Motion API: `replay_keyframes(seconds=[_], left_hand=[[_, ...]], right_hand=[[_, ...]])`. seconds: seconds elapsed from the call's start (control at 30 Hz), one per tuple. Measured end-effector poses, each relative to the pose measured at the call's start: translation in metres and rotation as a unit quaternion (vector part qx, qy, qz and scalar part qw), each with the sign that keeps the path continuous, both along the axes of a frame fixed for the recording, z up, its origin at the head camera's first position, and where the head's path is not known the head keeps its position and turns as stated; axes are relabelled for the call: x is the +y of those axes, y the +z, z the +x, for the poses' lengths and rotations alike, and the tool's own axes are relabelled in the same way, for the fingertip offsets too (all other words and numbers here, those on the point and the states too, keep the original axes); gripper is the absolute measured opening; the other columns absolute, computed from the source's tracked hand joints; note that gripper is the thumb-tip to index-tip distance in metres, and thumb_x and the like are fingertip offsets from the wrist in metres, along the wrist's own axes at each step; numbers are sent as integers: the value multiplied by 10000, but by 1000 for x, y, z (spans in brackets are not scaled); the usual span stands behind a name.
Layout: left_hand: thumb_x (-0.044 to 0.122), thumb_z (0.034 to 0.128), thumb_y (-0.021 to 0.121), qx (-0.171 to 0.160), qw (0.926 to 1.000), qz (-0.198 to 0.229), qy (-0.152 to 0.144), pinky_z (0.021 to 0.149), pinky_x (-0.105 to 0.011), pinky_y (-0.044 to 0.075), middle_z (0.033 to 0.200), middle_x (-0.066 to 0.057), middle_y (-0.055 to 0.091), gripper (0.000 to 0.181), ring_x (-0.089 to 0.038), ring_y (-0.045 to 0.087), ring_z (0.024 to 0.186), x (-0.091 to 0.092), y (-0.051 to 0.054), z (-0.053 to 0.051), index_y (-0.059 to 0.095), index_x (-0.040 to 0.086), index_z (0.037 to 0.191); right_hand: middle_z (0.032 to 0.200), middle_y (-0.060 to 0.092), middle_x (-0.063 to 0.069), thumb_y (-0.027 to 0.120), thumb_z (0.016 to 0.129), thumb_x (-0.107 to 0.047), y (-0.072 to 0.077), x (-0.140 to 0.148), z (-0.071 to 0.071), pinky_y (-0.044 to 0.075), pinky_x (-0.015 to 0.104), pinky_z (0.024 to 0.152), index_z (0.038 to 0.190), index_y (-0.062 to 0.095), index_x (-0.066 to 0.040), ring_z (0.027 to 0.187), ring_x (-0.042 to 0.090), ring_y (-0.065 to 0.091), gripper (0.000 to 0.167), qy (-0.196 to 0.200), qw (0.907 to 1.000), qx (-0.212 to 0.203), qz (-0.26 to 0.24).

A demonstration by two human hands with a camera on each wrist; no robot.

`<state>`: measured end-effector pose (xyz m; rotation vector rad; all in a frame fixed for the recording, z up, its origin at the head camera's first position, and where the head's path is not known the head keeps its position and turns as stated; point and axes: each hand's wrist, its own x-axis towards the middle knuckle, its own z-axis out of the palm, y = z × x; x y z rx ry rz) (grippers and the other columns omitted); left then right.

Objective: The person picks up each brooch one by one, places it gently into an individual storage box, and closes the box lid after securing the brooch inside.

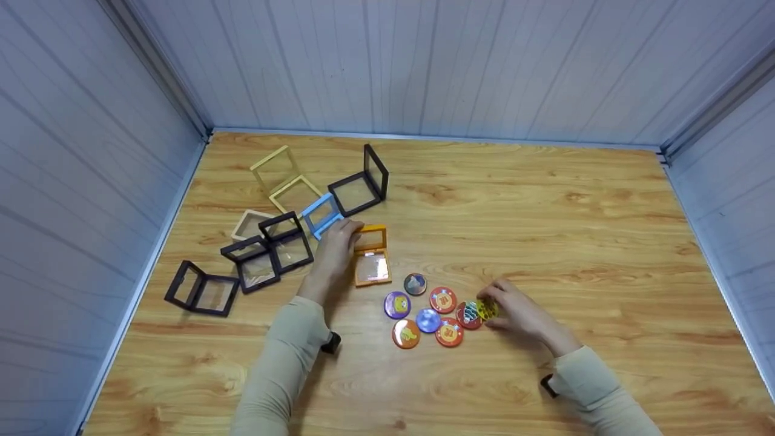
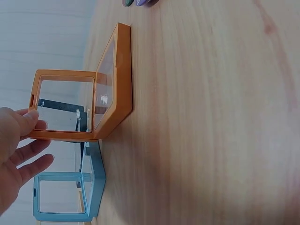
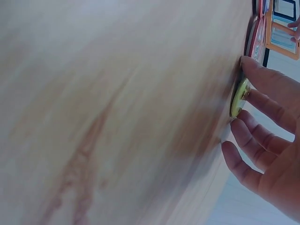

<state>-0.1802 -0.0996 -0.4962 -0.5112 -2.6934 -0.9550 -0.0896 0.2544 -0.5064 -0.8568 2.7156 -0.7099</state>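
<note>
Beige sleeves (image 1: 284, 357) poke in along the bottom of the head view, both hands out on the wood table (image 1: 545, 212). Our left hand (image 1: 334, 251), a bit left of centre, has thumb and fingertip pinched on the raised lid (image 1: 372, 228) of the orange frame (image 1: 372, 268), other fingers spread loose. That frame stands open near mid-picture. Lower right of centre, our right hand (image 1: 514, 307) pinches the yellow badge (image 1: 487, 309) by its rim, gap only as wide as the badge. It overlaps the dark red badge (image 1: 468, 315); can't tell if it's lifted or resting. Left of those, lower middle, we've got two red badges (image 1: 443, 300), plus a blue badge (image 1: 428, 320), orange badge (image 1: 405, 333), purple badge (image 1: 397, 304) and black badge (image 1: 415, 284). Left and upper left: blue frame (image 1: 322, 212) near our left fingers, four dark frames (image 1: 293, 251), a yellow frame (image 1: 296, 194) and a cream frame (image 1: 249, 225).
</note>
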Motion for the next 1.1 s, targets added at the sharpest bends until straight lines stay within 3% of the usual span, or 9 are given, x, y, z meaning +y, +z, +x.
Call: replay_keyframes(seconds=[0.23, 0.53, 0.8, 1.1], left_hand=[[34, 864, 544, 141, 9995, 270, 33, 806, -350, 445, 947, -124, 606, 178, -256, 557, 891, -1, -3, 3, 623, -21, 1014], [48, 858, 559, -91, 9989, 402, 225, 787, -332, 452, 928, -115, 602, 184, -239, 549, 875, 0, -3, 9, 626, -18, 1016], [48, 856, 564, -169, 9963, 781, 306, 763, -324, 475, 920, -134, 611, 187, -247, 572, 859, 4, -6, 14, 621, -38, 1012], [28, 832, 592, 199, 9946, 937, 406, 704, -283, 486, 868, -114, 608, 183, -202, 575, 794, 10, -11, 19, 625, -56, 990]], right_hand=[[972, 491, 82, 733, 710, -125, -1, 0, 0, 438, 395, 796, 1043, 572, -7, 897, 209, 497, 389, -48, 10000, -36, -55], [976, 497, 76, 740, 695, -150, -1, -2, -1, 437, 402, 816, 1044, 573, -9, 903, 219, 504, 411, -178, 9998, -61, -64], [964, 495, 64, 745, 690, -145, 1, -5, -4, 438, 412, 809, 1048, 568, -11, 880, 230, 522, 421, -376, 9992, -64, -138], [970, 501, 85, 748, 691, -146, 2, -8, -6, 444, 407, 793, 1047, 569, 10, 875, 232, 520, 428, -387, 9989, 97, -255]])
